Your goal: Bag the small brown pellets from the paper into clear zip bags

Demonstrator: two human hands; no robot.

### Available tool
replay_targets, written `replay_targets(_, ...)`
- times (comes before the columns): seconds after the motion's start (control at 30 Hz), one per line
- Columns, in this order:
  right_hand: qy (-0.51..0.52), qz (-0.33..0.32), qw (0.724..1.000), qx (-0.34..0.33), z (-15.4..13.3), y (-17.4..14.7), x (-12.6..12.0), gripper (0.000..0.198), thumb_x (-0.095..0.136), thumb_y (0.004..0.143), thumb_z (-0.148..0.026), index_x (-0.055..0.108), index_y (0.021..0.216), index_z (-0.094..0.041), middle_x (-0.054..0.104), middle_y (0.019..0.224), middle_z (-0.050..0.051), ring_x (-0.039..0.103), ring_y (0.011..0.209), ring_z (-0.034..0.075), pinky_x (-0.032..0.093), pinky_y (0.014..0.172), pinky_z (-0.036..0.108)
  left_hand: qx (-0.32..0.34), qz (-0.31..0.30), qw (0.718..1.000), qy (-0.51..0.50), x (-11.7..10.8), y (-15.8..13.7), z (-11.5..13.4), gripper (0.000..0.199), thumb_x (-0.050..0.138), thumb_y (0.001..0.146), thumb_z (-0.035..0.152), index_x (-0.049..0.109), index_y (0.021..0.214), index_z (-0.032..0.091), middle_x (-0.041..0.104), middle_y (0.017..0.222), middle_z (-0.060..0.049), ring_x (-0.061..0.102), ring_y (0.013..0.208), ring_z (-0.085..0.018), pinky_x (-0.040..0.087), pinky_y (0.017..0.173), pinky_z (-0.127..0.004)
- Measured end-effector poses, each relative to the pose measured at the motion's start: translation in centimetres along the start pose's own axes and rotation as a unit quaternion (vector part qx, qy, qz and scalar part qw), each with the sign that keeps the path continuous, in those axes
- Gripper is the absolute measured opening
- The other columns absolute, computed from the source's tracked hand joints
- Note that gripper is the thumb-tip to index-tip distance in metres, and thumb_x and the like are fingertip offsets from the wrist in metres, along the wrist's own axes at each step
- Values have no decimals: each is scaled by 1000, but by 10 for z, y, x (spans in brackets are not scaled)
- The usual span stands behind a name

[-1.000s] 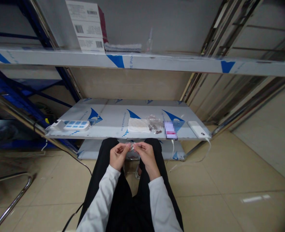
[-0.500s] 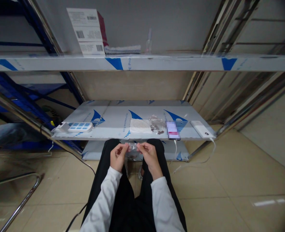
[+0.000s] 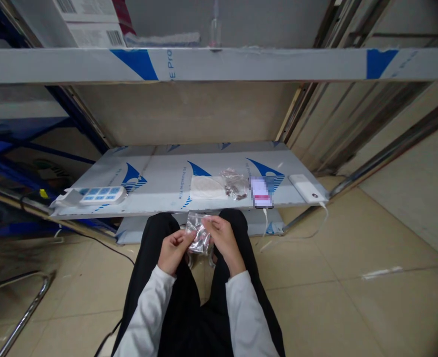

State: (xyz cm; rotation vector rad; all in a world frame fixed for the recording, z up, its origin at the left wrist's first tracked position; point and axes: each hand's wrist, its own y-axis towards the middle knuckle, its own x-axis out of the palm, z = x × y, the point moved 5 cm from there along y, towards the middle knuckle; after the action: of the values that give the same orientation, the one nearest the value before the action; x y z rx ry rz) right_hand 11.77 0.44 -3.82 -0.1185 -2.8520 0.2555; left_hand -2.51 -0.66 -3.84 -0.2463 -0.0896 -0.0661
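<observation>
A small clear plastic bag (image 3: 199,237) is held up between my knees, its crinkled film catching the light. My left hand (image 3: 174,249) pinches its left side between thumb and fingers. On the other side, my right hand (image 3: 221,239) grips the bag near its upper right edge. What the bag contains, if anything, I cannot make out. Just beyond my hands on the shelf lie a flat white cloth or pad (image 3: 207,187) and another clear bag (image 3: 235,184) with dark brown pieces in it.
A phone-like device with a blurred screen (image 3: 261,192) and a white power bank (image 3: 307,189) with a cable lie on the metal shelf (image 3: 159,168). A power strip (image 3: 103,195) is at its left. White boxes (image 3: 92,25) stand on the upper shelf (image 3: 241,64). A chair leg (image 3: 29,312) is at lower left.
The plastic bag, earlier seen edge-on between my fingertips, now shows its broad face. My hands have shifted slightly left and lower, and the camera view has tilted down.
</observation>
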Motion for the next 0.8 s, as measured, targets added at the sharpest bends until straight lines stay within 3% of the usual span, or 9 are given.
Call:
replay_targets(0.17, -51, -1, 998, -46, -15, 26, -17, 33, 76, 64, -45, 68, 79, -17, 73, 76, 6, 69, 68, 21, 53, 59, 28, 81, 3, 981, 175, -23, 12, -4, 37, 66, 73, 50, 71, 85, 16, 74, 79, -8, 68, 73, -21, 54, 68, -30)
replay_targets(0.23, -141, 31, 988, -54, -30, 50, -40, 35, 71, 68, -46, 68, 88, -17, 73, 75, 5, 68, 64, 20, 52, 54, 28, 155, 45, 931, 328, -47, 16, -3, 31, 65, 74, 48, 71, 90, 21, 74, 93, -6, 68, 89, -24, 52, 86, -36)
replay_targets(0.3, -289, 67, 953, -56, -49, 82, -67, 37, 66, 74, -44, 66, 99, -17, 73, 75, 4, 66, 60, 18, 51, 52, 28, 252, 49, 866, 430, -67, 20, -3, 31, 65, 75, 46, 70, 95, 22, 72, 104, -7, 61, 109, -28, 46, 98, -43)
replay_targets(0.37, -356, 92, 928, -58, -67, 117, -93, 32, 66, 75, -36, 66, 100, -16, 73, 80, 6, 67, 66, 20, 53, 59, 31, 299, 50, 814, 496, -82, 27, -8, 37, 63, 77, 44, 65, 105, 20, 65, 120, -10, 52, 122, -30, 40, 105, -47)
replay_targets(0.43, -416, 108, 901, -65, -82, 151, -111, 24, 67, 74, -25, 67, 95, -15, 72, 88, 9, 67, 82, 24, 52, 75, 35, 307, 77, 789, 526, -95, 35, -13, 43, 62, 77, 44, 60, 111, 18, 59, 129, -13, 47, 127, -31, 37, 106, -49)
replay_targets(0.5, -474, 116, 870, -72, -89, 178, -120, 24, 68, 70, -16, 67, 94, -15, 68, 104, 12, 61, 104, 27, 44, 92, 39, 295, 124, 786, 529, -107, 43, -17, 45, 59, 78, 46, 57, 112, 17, 57, 129, -16, 48, 125, -32, 38, 105, -50)
replay_targets(0.6, -548, 109, 826, -68, -87, 205, -122, 46, 73, 60, -6, 64, 105, -13, 58, 125, 17, 45, 124, 30, 32, 103, 39, 268, 157, 796, 520, -119, 50, -24, 45, 53, 79, 48, 55, 110, 16, 59, 124, -17, 51, 121, -33, 40, 103, -51)
replay_targets(0.7, -599, 87, 795, -44, -78, 220, -120, 67, 79, 56, -7, 55, 119, -10, 58, 123, 21, 48, 121, 30, 35, 98, 37, 259, 145, 798, 525, -125, 54, -30, 45, 50, 78, 47, 52, 112, 17, 58, 125, -16, 50, 122, -33, 39, 103, -51)
replay_targets(0.8, -627, 56, 777, -17, -73, 232, -121, 68, 81, 60, -15, 53, 121, -8, 64, 112, 19, 56, 112, 27, 39, 90, 33, 261, 142, 785, 543, -128, 54, -32, 44, 50, 77, 46, 51, 110, 18, 57, 124, -16, 50, 121, -34, 39, 103, -51)
